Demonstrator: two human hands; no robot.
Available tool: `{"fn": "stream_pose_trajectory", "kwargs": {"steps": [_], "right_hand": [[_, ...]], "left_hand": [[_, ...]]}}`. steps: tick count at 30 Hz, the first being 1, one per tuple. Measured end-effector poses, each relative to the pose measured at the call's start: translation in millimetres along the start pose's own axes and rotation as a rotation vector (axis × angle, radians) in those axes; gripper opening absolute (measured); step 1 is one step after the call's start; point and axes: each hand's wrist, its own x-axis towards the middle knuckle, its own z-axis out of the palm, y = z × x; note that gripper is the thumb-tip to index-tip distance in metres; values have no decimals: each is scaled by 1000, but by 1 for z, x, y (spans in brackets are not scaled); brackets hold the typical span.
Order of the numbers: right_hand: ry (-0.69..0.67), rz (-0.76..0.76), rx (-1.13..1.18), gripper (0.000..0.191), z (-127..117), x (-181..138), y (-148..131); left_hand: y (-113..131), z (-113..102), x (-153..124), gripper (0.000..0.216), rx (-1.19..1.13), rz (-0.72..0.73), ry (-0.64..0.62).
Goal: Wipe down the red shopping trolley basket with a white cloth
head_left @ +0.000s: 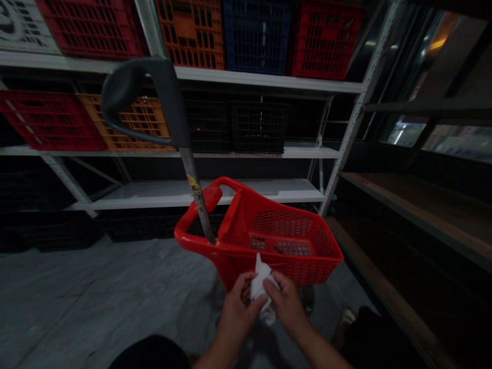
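My left hand (241,302) and my right hand (286,302) are both closed on a crumpled white tissue or thin cloth (261,279), one on each side of it. A pointed tip of it sticks up between the fingers, and a loose end hangs below. Just beyond my hands stands a red plastic shopping cart (307,266) with a perforated basket. From its left end rises a metal pole (199,200) with a yellow sticker, topped by a dark grey loop handle (172,102).
White metal shelving (269,77) behind the cart carries red, orange, blue and black crates, such as a blue crate (257,36). Brown shelves (415,205) stand close on the right. Grey floor (154,287) lies around the cart. My knees show at the bottom edge.
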Motion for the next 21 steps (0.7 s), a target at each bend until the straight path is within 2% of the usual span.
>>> {"fn": "stream_pose_trajectory", "kwargs": {"steps": [3, 7, 11, 16, 18, 21], "right_hand": [[-17, 17, 48, 30, -1, -2, 1], [47, 90, 144, 30, -16, 0, -4], [124, 169, 338, 23, -42, 6, -13], [239, 306, 495, 29, -65, 14, -13], [306, 264, 442, 32, -66, 17, -11], [430, 19, 142, 30, -55, 12, -15]], "left_hand": [[-8, 4, 4, 30, -160, -142, 50], [-9, -6, 7, 32, -431, -299, 49], [-2, -15, 4, 36, -666, -329, 51], [-5, -14, -2, 31, -688, -380, 45], [-9, -11, -5, 30, -726, -395, 23], [-12, -5, -5, 33, -822, -475, -17]]}}
